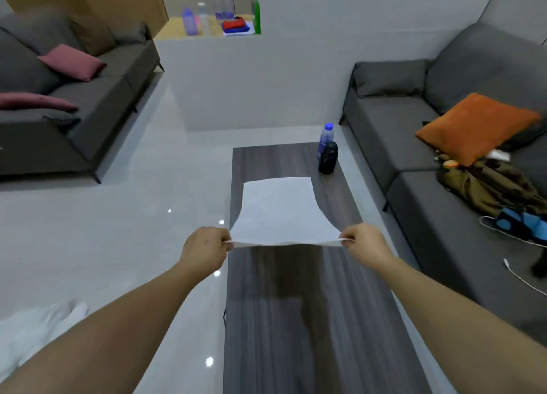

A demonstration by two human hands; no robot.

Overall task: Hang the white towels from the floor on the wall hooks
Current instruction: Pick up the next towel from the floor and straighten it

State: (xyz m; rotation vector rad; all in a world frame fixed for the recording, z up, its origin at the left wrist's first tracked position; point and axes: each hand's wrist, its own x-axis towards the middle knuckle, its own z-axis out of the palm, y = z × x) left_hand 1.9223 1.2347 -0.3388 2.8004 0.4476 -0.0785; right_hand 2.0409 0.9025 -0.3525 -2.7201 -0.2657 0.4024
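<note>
Grey sofa stood on the right, another grey sofa far left. Dark wood bench ran down the middle of the floor. White towel was stretched over the bench, near edge raised, far edge seeming to lie on the top. Left hand pinched the near left corner, right hand the near right corner, fingers clamped on the cloth, edge taut between them. More white towels lay on the floor near left, blurred. Black bottle stood just beside a blue-capped bottle at the bench's far right.
</note>
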